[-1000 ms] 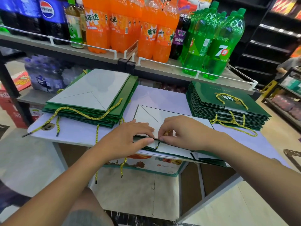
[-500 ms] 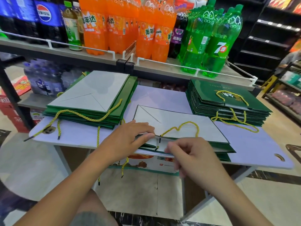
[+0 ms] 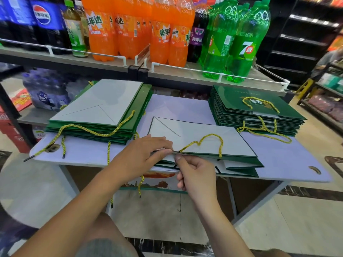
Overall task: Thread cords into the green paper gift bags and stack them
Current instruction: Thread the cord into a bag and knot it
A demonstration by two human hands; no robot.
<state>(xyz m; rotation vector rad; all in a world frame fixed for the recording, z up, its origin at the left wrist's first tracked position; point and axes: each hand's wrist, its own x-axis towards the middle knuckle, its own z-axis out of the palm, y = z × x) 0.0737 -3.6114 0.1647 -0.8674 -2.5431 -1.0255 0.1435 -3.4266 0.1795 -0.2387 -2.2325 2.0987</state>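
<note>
At centre frame, we find the left hand (image 3: 143, 154) pinching the rim of the bag (image 3: 237, 143), the right hand (image 3: 194, 175) pinching the end of the cord (image 3: 221, 145); we judge paper light, creasable, cord limp.

Just beyond the right hand (image 3: 196, 175) a flat green gift bag (image 3: 232, 143) lies grey base up, a yellow cord (image 3: 211, 135) looped on top; the left stack (image 3: 96, 108) and right stack (image 3: 241, 108) lie farther out.

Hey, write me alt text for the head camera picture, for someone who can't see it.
Two hands thread a yellow cord into a flat green gift bag on a table: the left hand holds the bag's edge, the right hand pinches the cord's end. A left stack and a right stack of bags flank it, with soda bottles on a shelf behind.
</note>
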